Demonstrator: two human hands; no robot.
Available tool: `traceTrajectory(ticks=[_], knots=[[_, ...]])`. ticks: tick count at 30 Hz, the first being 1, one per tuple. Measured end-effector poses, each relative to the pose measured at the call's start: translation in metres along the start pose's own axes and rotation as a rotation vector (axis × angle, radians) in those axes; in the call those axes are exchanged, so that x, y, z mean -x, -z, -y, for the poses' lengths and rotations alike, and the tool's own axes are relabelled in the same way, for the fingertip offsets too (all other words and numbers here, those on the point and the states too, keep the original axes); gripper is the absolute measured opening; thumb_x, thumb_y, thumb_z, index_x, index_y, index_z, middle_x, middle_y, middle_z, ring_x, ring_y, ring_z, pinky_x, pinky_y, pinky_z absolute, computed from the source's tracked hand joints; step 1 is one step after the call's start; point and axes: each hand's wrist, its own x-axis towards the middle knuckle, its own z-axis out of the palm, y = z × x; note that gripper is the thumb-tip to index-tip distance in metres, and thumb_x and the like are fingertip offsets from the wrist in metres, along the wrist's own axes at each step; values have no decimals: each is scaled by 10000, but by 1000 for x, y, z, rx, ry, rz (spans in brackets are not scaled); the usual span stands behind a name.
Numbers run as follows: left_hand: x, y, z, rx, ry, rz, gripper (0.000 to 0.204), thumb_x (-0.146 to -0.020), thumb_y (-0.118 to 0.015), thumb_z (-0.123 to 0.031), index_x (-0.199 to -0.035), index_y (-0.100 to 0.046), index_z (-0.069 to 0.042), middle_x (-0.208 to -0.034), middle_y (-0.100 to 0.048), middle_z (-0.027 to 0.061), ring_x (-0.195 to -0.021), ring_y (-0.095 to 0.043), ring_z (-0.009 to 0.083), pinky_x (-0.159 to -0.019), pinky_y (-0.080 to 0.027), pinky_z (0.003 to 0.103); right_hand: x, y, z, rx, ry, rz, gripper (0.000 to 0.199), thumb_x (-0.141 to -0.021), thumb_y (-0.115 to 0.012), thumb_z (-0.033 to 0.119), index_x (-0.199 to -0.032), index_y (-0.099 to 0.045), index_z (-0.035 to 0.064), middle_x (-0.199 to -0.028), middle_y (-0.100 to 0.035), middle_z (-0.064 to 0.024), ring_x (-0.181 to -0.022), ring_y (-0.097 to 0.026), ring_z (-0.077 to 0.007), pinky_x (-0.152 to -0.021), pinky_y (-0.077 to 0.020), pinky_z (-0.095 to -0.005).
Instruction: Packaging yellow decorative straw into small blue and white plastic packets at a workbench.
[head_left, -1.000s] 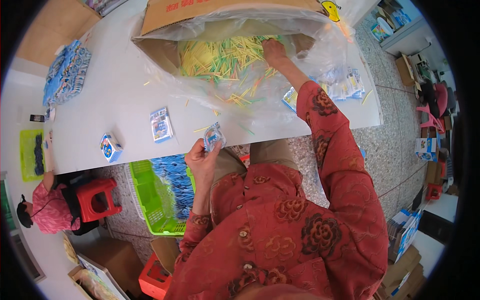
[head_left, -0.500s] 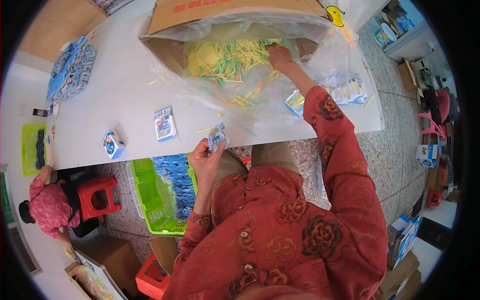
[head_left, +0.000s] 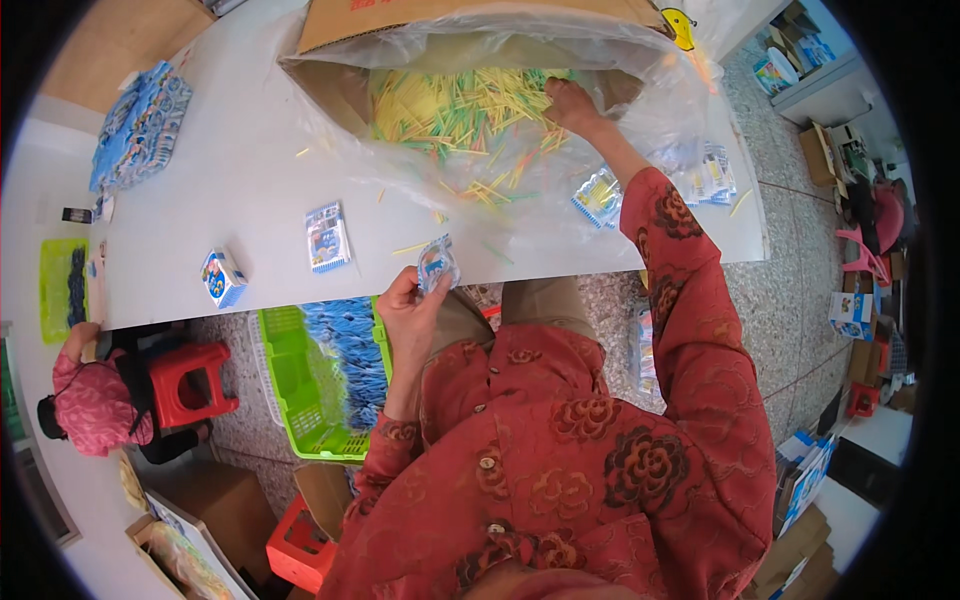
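1. Small clear-and-blue packet (head_left: 437, 263): upright at the near edge of the bench (head_left: 265, 195), between thumb and fingers of the left hand (head_left: 406, 308), which pinches it.
2. Right hand (head_left: 572, 106): farther off and to the right, fingers bent in at the right end of the loose sticks (head_left: 440, 105), yellow, green and some reddish. Cannot tell whether it grips any.
3. Sticks heaped in an open carton (head_left: 480, 14) with a clear plastic liner (head_left: 655, 95); a few strays on the bench just beyond the packet.
4. Labels: red lettering on the carton flap, cut by the upper border; yellow cartoon figure (head_left: 678, 28) at its right. Packet bears a blue print, too small to make out.
5. Left of the packet: a flat printed pouch (head_left: 328, 238), then a blue-and-white block (head_left: 223, 277); far left, a blue stack (head_left: 142, 128).
6. Right, near the right forearm: printed sachets (head_left: 598, 198).
7. Below the bench, left: green crate (head_left: 285, 385) with blue contents.
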Motion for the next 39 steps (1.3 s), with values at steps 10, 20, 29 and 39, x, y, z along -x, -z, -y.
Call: traceTrajectory(ticks=[10,20,29,39], knots=[[1,9,12,-21,-22,56,338,-774,-675,12,-1103,-603,36,-884,-643,20,-774,-558,56,-717,-460,212,-3,-9,37,334,-20,-15,190,-735,-558,25,-922,-571,3,-889,-639,-185,-830,-640,-331,-683,-534,-401],[0,10,15,-3,-20,52,348,-769,-678,19,-1108,-601,37,-893,-644,20,-779,-560,57,-719,-462,213,-2,-4,16,174,-128,-77,182,-677,-596,76,-849,-587,19,-870,-633,-185,-805,-628,-354,-710,-524,-412],[1,-1,4,28,0,35,91,-760,-685,20,-752,-596,1,-728,-549,-55,-667,-429,18,-628,-362,168,10,10,-17,-50,45,-112,247,-645,-598,162,-839,-618,10,-848,-612,-245,-844,-599,-386,-749,-481,-435],[-2,0,-2,36,13,-1,70,-761,-680,17,-766,-610,12,-754,-592,-31,-683,-462,16,-628,-380,172,27,45,58,-529,-28,-176,297,-747,-685,249,-886,-614,-4,-708,-612,-133,-671,-616,-207,-621,-486,-317]])
